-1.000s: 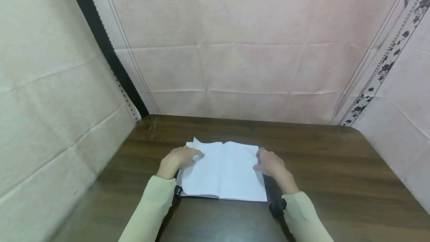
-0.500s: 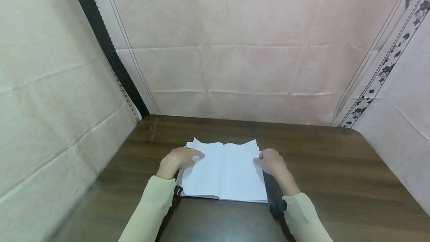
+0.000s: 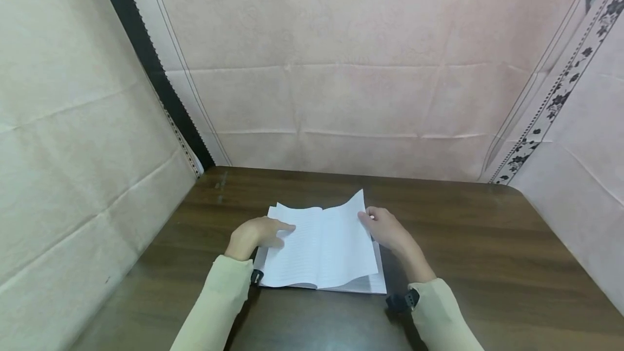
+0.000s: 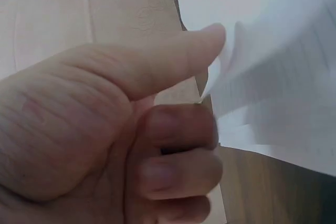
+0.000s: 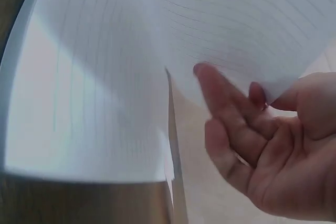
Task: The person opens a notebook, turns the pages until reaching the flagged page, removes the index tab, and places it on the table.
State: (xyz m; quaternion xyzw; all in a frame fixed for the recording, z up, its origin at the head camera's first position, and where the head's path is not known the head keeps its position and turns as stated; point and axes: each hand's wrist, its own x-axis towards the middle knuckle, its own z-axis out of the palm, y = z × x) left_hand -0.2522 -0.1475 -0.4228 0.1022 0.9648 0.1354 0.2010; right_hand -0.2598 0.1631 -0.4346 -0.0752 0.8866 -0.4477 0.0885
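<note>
A lined notebook (image 3: 301, 251) lies spread on the wooden table, its pages white. My right hand (image 3: 387, 229) pinches a lifted page (image 3: 345, 237) by its right edge, between thumb and finger. That page curves up toward the spine, its far corner raised, baring the page below (image 3: 378, 280). In the right wrist view, the other fingers of the right hand (image 5: 252, 135) lie loosely bent beside the sheet. At the left edge, my left hand (image 3: 258, 233) holds the turned pages, thumb on the paper. The left wrist view shows several curled fingers (image 4: 181, 171) beside the page edge.
The brown table (image 3: 463, 242) extends around the notebook on all sides. Pale cloth (image 3: 361, 80) hangs behind it and on both sides, with a floral border (image 3: 560, 96) at right. Dark bands (image 3: 411, 299) sit at both wrists below pale sleeves.
The right hand has taken the right page by its edge and drawn it up and leftward, uncovering the page beneath. The left hand has stayed nearly in place on the left pages.
</note>
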